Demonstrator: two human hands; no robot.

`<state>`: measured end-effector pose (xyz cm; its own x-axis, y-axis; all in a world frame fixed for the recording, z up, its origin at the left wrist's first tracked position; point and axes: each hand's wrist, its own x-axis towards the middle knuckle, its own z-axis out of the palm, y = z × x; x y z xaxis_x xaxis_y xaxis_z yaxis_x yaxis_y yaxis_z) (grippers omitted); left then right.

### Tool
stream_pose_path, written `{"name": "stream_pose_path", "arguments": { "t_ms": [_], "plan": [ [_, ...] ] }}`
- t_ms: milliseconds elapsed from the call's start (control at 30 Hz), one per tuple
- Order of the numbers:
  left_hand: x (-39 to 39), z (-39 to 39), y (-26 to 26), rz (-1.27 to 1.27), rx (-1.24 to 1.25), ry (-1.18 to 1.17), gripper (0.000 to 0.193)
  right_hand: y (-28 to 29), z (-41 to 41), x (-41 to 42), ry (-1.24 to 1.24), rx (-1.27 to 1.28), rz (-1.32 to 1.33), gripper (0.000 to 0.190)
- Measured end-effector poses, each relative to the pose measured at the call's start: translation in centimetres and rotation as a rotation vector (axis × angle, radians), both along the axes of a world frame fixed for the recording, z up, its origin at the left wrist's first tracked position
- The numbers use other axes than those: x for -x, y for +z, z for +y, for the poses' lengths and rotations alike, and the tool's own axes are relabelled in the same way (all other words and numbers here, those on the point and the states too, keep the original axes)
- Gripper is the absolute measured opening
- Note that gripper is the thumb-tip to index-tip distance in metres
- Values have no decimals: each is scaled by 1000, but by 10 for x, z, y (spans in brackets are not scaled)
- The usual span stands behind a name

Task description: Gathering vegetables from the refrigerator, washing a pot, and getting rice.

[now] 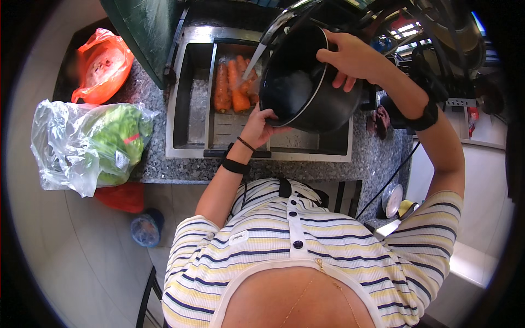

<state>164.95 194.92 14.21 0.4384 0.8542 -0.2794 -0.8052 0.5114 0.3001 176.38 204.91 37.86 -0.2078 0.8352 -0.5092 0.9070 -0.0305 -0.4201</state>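
Observation:
A dark deep pot (pixel 340 102) with a pale rim is tilted over the sink, its mouth turned to the left; something whitish and blurred shows inside. My right hand (pixel 346 57) grips the rim at the upper right, thumb at the inner side. My left hand (pixel 262 127) holds the lower left edge of the rim. Several carrots (pixel 222 88) lie in a metal tray or colander (pixel 229 127) set in the sink, left of the pot. From the faucet (pixel 283 24) a stream of water falls onto the carrots.
Leafy greens in a clear plastic bag (pixel 65 143) rest on the granite counter (pixel 184 170) at left, below an orange plastic bag (pixel 102 78). A green board (pixel 143 37) stands beside the stainless sink (pixel 170 139). At right are a cloth (pixel 381 121) and a black cable (pixel 389 180).

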Motion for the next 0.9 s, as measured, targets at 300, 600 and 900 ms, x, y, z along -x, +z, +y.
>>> {"name": "stream_pose_path", "arguments": {
  "t_ms": [300, 600, 900],
  "plan": [
    [-1, 0, 0, 16, 48, 28, 38, 3, -2, 2, 30, -8, 11, 51],
    [-2, 3, 0, -13, 17, 12, 40, 5, -3, 5, 46, -44, 10, 51],
    [-2, 5, 7, 18, 52, 9, 43, 8, -6, -4, 56, -49, 1, 55]
  ]
}}
